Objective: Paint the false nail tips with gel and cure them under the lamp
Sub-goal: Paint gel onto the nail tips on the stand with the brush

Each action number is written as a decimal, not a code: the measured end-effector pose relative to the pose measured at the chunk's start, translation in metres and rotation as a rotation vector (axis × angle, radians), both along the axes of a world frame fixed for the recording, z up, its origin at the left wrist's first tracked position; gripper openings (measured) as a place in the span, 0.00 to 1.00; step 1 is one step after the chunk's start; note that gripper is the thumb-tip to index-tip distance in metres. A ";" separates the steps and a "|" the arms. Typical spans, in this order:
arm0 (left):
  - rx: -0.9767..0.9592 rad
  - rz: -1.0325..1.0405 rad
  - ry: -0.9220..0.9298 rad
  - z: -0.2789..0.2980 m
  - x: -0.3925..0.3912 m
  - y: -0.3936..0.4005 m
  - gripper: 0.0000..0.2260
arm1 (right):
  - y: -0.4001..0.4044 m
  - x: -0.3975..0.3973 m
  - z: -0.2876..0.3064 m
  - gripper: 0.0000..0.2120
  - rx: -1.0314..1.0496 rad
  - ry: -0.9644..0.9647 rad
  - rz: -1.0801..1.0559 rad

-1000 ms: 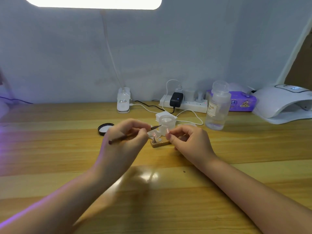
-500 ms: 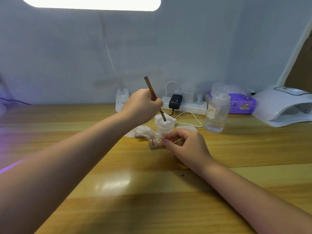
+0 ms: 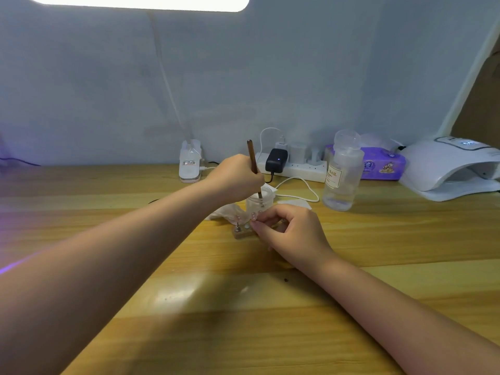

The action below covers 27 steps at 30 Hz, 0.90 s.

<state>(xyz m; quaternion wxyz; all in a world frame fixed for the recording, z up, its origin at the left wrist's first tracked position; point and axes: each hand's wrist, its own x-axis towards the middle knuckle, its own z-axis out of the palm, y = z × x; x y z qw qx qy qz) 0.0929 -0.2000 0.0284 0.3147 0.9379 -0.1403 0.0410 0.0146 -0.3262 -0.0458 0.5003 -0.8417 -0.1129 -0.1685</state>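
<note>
Gripped in the left hand (image 3: 235,177), the brush (image 3: 254,169) stands near-upright, tip down in the jar (image 3: 260,201).

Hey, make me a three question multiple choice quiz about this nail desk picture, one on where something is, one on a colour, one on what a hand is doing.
1. Where is the curing lamp?
A. far right of the desk
B. far left
C. under the left arm

2. What colour is the wipes pack?
A. green
B. purple
C. red

3. What is the left hand doing?
A. resting flat
B. holding a bottle
C. gripping a brush dipped in the small jar

Answers: 1 A, it sits at the right edge. 2 B, its wrapper is purple. 3 C, the brush tip is inside the jar.
</note>
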 end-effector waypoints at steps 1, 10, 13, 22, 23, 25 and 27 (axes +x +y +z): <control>0.000 0.002 0.001 -0.001 0.000 0.000 0.11 | 0.000 0.000 0.000 0.04 0.007 0.001 -0.001; -0.218 0.070 -0.202 0.006 -0.006 0.019 0.11 | 0.000 0.002 -0.002 0.02 0.015 0.007 -0.004; -0.289 0.092 -0.251 0.005 -0.011 0.024 0.11 | 0.000 0.002 -0.002 0.02 0.004 0.009 -0.009; -0.280 0.079 -0.229 -0.007 -0.014 0.019 0.11 | -0.001 0.001 -0.002 0.02 -0.022 -0.007 -0.008; -0.308 0.095 -0.255 -0.006 -0.015 0.020 0.12 | -0.001 0.002 -0.002 0.02 -0.017 -0.003 -0.011; -0.367 0.111 -0.265 -0.005 -0.016 0.021 0.11 | -0.001 0.002 -0.002 0.03 -0.022 0.005 -0.018; -0.394 0.096 -0.198 -0.005 -0.018 0.018 0.10 | -0.001 0.003 -0.002 0.03 -0.030 0.010 -0.021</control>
